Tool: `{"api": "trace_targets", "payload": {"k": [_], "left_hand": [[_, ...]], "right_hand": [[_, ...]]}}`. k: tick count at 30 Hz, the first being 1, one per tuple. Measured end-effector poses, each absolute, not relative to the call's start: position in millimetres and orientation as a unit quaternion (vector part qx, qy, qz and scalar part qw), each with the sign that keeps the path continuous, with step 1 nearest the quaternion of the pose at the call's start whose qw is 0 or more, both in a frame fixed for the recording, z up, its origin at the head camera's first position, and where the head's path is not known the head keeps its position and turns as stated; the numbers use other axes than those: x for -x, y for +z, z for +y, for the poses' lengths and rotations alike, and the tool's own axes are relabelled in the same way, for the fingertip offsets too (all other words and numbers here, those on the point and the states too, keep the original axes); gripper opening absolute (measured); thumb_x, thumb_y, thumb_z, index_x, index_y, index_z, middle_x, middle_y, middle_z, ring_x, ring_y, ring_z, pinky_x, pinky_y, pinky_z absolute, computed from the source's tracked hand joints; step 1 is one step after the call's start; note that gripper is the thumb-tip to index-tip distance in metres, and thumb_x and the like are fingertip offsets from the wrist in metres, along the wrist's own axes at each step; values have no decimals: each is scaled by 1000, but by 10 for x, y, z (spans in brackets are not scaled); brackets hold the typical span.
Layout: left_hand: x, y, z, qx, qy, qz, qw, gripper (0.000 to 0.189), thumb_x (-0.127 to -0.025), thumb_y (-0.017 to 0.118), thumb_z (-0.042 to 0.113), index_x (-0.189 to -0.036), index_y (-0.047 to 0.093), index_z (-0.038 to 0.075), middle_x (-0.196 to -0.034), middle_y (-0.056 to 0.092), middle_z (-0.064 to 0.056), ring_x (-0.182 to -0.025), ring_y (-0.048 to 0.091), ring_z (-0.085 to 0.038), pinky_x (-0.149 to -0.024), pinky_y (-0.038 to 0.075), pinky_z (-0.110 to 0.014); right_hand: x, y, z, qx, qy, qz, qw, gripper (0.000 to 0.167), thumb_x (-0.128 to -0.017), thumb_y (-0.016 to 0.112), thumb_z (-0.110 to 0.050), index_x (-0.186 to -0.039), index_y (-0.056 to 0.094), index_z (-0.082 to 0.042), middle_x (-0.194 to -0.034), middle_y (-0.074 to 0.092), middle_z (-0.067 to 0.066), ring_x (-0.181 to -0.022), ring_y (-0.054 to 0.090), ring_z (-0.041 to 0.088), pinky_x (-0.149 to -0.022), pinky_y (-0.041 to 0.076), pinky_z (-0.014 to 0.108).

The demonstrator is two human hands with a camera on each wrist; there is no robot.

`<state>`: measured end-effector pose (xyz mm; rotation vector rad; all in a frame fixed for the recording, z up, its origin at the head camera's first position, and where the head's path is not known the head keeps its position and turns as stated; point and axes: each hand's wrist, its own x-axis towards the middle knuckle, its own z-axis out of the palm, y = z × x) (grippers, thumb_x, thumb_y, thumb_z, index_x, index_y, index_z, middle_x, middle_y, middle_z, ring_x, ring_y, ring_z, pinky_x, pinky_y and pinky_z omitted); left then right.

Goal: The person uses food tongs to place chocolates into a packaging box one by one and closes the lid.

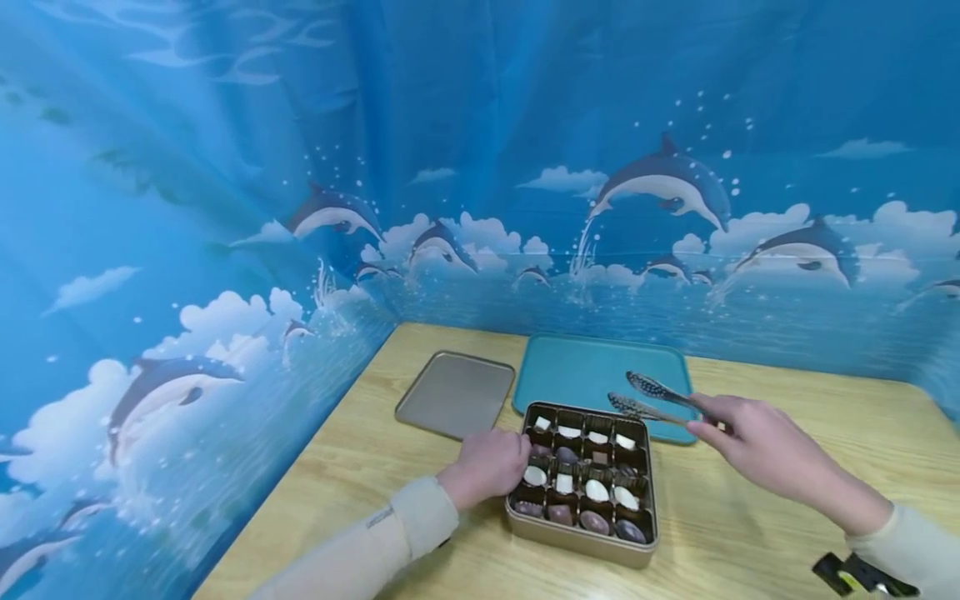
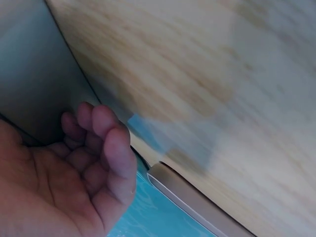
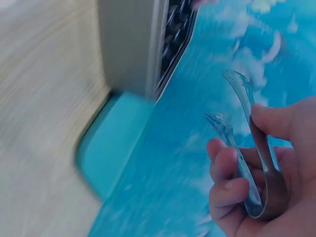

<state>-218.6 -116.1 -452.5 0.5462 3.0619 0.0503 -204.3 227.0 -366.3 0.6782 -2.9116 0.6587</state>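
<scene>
A metal tin (image 1: 577,542) of chocolates stands on the wooden table, its compartments holding white and dark pieces in rows. At its left side my left hand (image 1: 491,468) holds the wall near the rim with curled fingers; the left wrist view shows those fingers (image 2: 118,148) bent against the tin's grey wall (image 2: 39,74), the thumb hidden. My right hand (image 1: 757,437) grips small metal tongs (image 1: 663,408) above the right of the tin. The patterned ends of the tongs (image 3: 247,103) are spread, with nothing between them.
Behind the tin lies a teal tray (image 1: 592,375), partly covered by it in the head view. A flat tan metal lid (image 1: 457,392) rests to the left of the tray. Blue dolphin-printed sheeting (image 1: 465,167) walls in the table's back and left edges.
</scene>
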Motion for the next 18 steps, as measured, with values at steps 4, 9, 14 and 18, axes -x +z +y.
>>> {"api": "trace_targets", "payload": {"k": [4, 9, 14, 18], "left_hand": [[2192, -4537, -1164, -164, 39, 986, 17, 39, -107, 36, 31, -106, 71, 13, -71, 59, 0, -63, 58, -16, -47, 45, -32], [2192, -4544, -1171, -146, 59, 987, 22, 44, -107, 33, 33, -91, 69, 13, -70, 59, -1, -63, 59, -17, -49, 46, -35], [2185, -4560, -1180, -149, 58, 987, 14, 45, -107, 33, 33, -84, 65, 14, -67, 56, -1, -60, 57, -18, -48, 46, -35], [2204, -4562, -1175, -164, 54, 985, 4, 42, -107, 33, 31, -85, 65, 14, -64, 52, 1, -56, 52, -16, -45, 42, -34]], "right_hand": [[2214, -3811, 2494, -185, 211, -959, 41, 58, -105, 54, -39, -140, 52, 8, -65, 48, -3, -46, 30, 8, -44, 30, 27], [2410, -4070, 2638, -170, 208, -963, 38, 55, -105, 54, -35, -137, 53, 10, -62, 46, -1, -46, 32, 9, -44, 31, 27], [2524, -4318, 2648, -171, 189, -967, 29, 50, -101, 60, -30, -132, 58, 9, -62, 47, -3, -48, 35, 9, -44, 31, 25], [2551, -4432, 2628, -178, 167, -969, 35, 50, -98, 65, -29, -130, 59, 9, -60, 46, -5, -48, 34, 8, -44, 30, 25]]}}
